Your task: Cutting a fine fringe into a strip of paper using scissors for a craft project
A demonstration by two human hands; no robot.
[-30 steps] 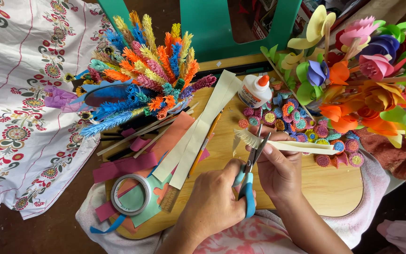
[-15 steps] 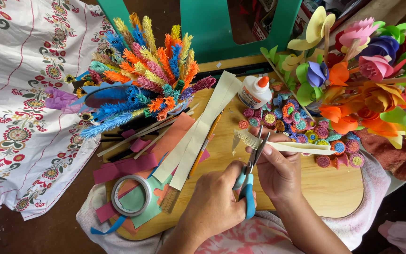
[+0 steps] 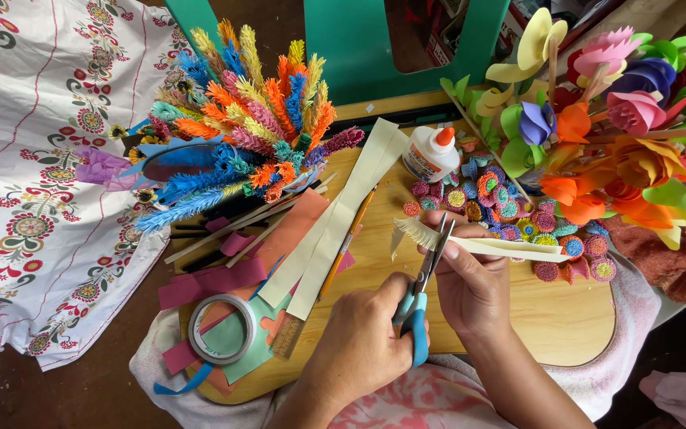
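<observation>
A: Hands?
B: Left hand (image 3: 363, 345) gripping blue scissors (image 3: 420, 306), blades up toward 12, parted narrowly over the strip. Right hand (image 3: 474, 286) pinching a cream paper strip (image 3: 486, 246), fringed end at 9.
A: Underneath?
B: Wooden worktop (image 3: 573, 318). Tape roll (image 3: 221, 329) at 8 on paper scraps. Long cream strips (image 3: 343, 214) at 11.
A: Farther?
B: Glue bottle (image 3: 430, 153) at 12, rolled paper discs (image 3: 502, 210) at 1. Fringed paper stems (image 3: 240, 135) at 10, paper flowers (image 3: 621, 135) at 2. Floral cloth (image 3: 33, 175) at 9.
</observation>
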